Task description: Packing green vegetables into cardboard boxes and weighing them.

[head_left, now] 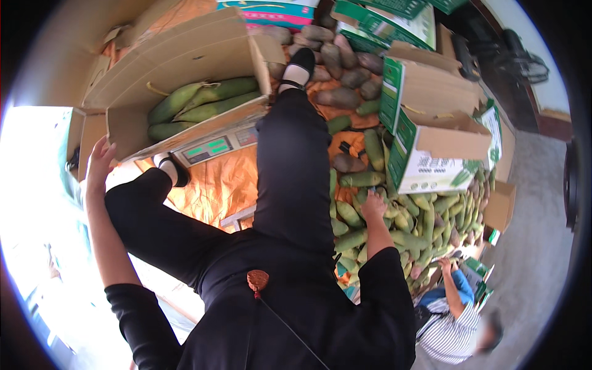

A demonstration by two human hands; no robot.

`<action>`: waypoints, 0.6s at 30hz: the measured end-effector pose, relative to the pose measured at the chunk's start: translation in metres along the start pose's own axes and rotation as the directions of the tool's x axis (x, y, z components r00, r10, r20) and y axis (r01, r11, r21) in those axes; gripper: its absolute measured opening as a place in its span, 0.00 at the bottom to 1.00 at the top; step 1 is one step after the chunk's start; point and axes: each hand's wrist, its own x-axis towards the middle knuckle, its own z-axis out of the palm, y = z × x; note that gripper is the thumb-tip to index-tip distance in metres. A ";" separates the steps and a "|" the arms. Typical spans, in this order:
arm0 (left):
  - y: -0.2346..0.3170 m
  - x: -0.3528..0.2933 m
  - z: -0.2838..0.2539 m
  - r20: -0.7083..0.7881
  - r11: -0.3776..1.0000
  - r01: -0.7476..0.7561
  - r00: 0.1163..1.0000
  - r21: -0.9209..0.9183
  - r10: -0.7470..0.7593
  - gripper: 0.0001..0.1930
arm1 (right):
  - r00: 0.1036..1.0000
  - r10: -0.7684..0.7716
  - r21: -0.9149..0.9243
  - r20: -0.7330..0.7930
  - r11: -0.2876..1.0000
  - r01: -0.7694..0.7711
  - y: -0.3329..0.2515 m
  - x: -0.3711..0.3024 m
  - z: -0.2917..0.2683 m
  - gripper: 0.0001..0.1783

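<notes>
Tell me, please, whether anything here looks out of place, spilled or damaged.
Nothing looks clearly spilled or damaged. One mild oddity: a brownish vegetable lies among green vegetables, apart from the brown cluster higher in the picture, so it looks slightly unsorted.

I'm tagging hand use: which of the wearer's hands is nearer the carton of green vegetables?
Left. The left hand is at the near left corner of the carton; the right hand is to its right, by the loose green vegetables.
</notes>
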 end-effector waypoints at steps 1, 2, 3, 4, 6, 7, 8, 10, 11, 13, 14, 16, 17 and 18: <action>0.000 -0.001 0.000 -0.025 1.000 0.017 1.000 -0.008 -0.017 0.32 | 1.000 0.025 -0.017 0.009 1.000 -0.025 -0.001 0.002 0.001 0.23; 0.000 -0.003 -0.001 -0.016 1.000 0.018 1.000 0.005 -0.018 0.32 | 1.000 -0.002 -0.026 -0.001 1.000 0.002 -0.004 0.005 0.002 0.23; 0.002 -0.004 -0.001 -0.004 1.000 0.016 1.000 0.021 -0.016 0.32 | 0.996 0.032 -0.055 0.078 0.998 -0.028 -0.007 0.008 0.001 0.27; 0.000 -0.006 -0.003 -0.028 0.999 0.034 0.999 0.014 -0.033 0.32 | 0.986 0.065 -0.089 0.153 0.995 -0.052 -0.012 0.010 -0.001 0.30; -0.001 -0.007 -0.004 -0.036 1.000 0.014 0.999 -0.019 -0.015 0.31 | 0.991 0.041 -0.165 0.126 0.986 -0.020 -0.020 0.011 -0.004 0.28; 0.002 -0.009 -0.002 -0.058 1.000 0.012 0.998 -0.018 -0.013 0.29 | 0.993 0.045 -0.234 0.108 0.972 -0.019 -0.021 0.009 -0.005 0.25; 0.004 -0.011 0.000 -0.070 0.999 0.021 0.997 -0.025 -0.023 0.29 | 0.994 0.032 -0.239 0.100 0.971 -0.007 -0.022 0.010 -0.002 0.25; 0.010 -0.013 0.003 -0.063 0.999 -0.019 0.998 -0.040 0.016 0.28 | 0.992 -0.035 -0.334 0.123 0.939 0.074 -0.022 0.011 0.004 0.24; 0.012 -0.012 0.005 -0.048 0.995 -0.055 0.998 -0.085 0.051 0.28 | 0.990 -0.041 -0.322 0.132 0.943 0.082 -0.019 0.011 0.006 0.25; 0.012 -0.013 0.004 -0.063 0.996 -0.047 0.997 -0.074 0.042 0.29 | 0.989 -0.038 -0.296 0.143 0.952 0.079 -0.028 0.002 -0.008 0.26; 0.012 -0.014 0.003 -0.065 0.997 -0.045 0.997 -0.064 0.041 0.29 | 0.988 -0.019 -0.270 0.156 0.961 0.061 -0.033 -0.004 -0.019 0.28; 0.012 -0.013 0.002 -0.065 0.994 -0.062 0.996 -0.089 0.057 0.28 | 0.988 -0.014 -0.207 0.157 0.977 0.047 -0.037 -0.007 -0.034 0.34; 0.007 -0.010 0.001 -0.048 0.994 -0.067 0.997 -0.087 0.063 0.28 | 0.994 0.002 -0.115 0.108 0.993 0.010 -0.035 -0.006 -0.034 0.35; 0.003 -0.006 0.002 -0.028 0.993 -0.075 0.997 -0.086 0.073 0.28 | 0.998 0.027 -0.020 0.060 0.999 -0.026 -0.032 -0.006 -0.036 0.37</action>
